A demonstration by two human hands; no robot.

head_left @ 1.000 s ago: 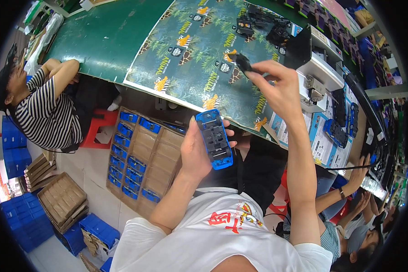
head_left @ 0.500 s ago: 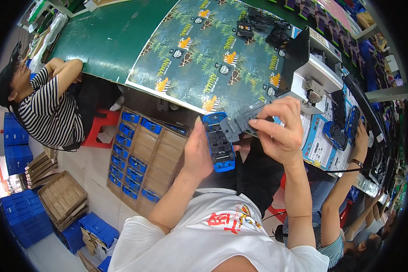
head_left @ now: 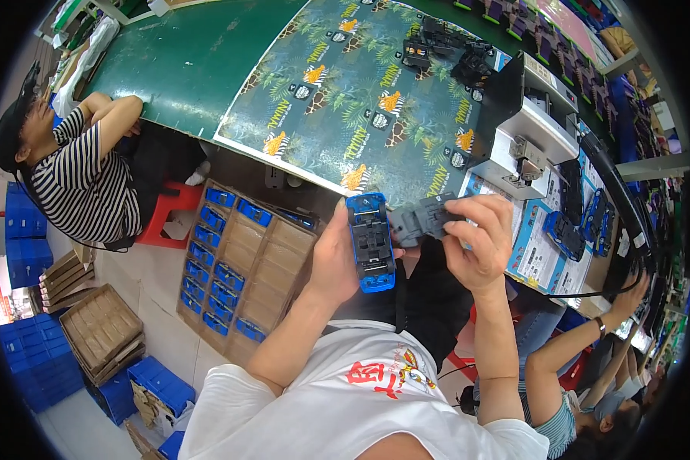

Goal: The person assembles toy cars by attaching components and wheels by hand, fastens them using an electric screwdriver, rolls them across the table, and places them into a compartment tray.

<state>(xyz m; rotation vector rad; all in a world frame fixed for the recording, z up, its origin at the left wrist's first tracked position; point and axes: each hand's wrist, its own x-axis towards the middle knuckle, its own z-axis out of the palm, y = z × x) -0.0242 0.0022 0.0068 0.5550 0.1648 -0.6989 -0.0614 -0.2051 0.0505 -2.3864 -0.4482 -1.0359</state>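
Note:
My left hand (head_left: 336, 257) is closed round a blue toy car body (head_left: 372, 244), its black inner side facing up. Between the thumb and fingers of my right hand (head_left: 479, 241) is a dark grey plastic chassis plate (head_left: 420, 221), close beside the car body's right edge. Whether the two parts touch, I cannot tell. Both are held over my lap, just off the front edge of the table.
A patterned sheet (head_left: 337, 100) covers the green table (head_left: 176, 61); black parts (head_left: 445, 46) lie at its far end. A grey-white machine (head_left: 525, 138) stands right, near more blue car bodies (head_left: 566, 234). A cardboard tray (head_left: 272, 268) of them sits lower left. Co-workers sit on both sides.
My right hand has turned the grey chassis plate flatter and drawn it slightly right, uncovering more of the car body. The co-worker's hand on the right has moved away from the blue bodies.

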